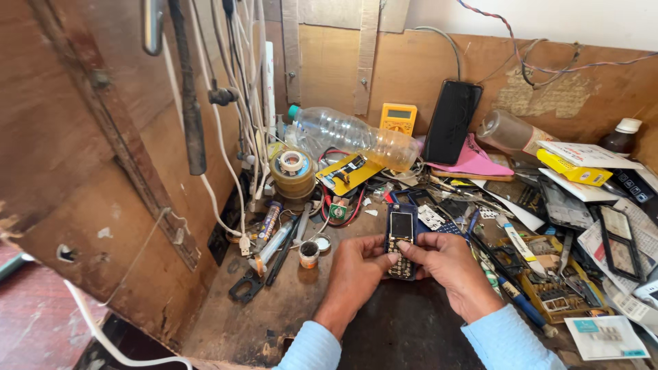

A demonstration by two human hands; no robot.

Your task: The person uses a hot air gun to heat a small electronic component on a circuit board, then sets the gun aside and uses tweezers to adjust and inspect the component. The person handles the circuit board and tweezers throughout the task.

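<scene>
Both hands, left hand (356,264) and right hand (449,264), gripped the small keypad phone (401,244) above the dark mat (404,329). A slip risked dropping it; behind, the empty plastic bottle (353,136) could roll onto it.

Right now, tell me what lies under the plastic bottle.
Under the bottle sit a yellow card holding a small part and some red and black wires. What the bottle's middle covers cannot be seen. The yellow meter stands behind it.
</scene>
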